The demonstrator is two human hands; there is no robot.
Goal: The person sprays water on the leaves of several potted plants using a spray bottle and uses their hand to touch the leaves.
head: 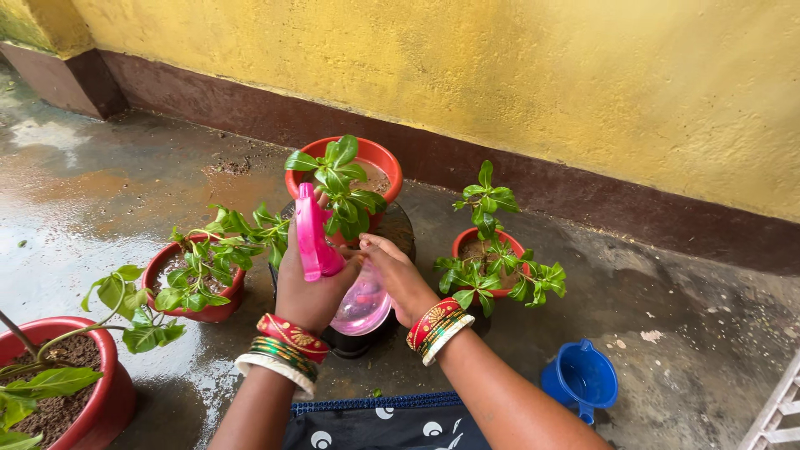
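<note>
My left hand (310, 292) grips the pink trigger head of a spray bottle (312, 237), held upright. My right hand (400, 279) wraps the bottle's clear pink body (364, 307) from the right. Both wrists wear red, green and white bangles. The bottle is over a dark round stand (400, 229), in front of a red pot (371, 158) with a leafy green plant (342, 187). The stand is mostly hidden by my hands.
Other red pots with leafy plants stand at left (196, 287), at the near left (100, 400) and at right (492, 267). A small blue bucket (581, 379) sits at lower right. The concrete floor (108, 200) is wet. A yellow wall with a brown base runs behind.
</note>
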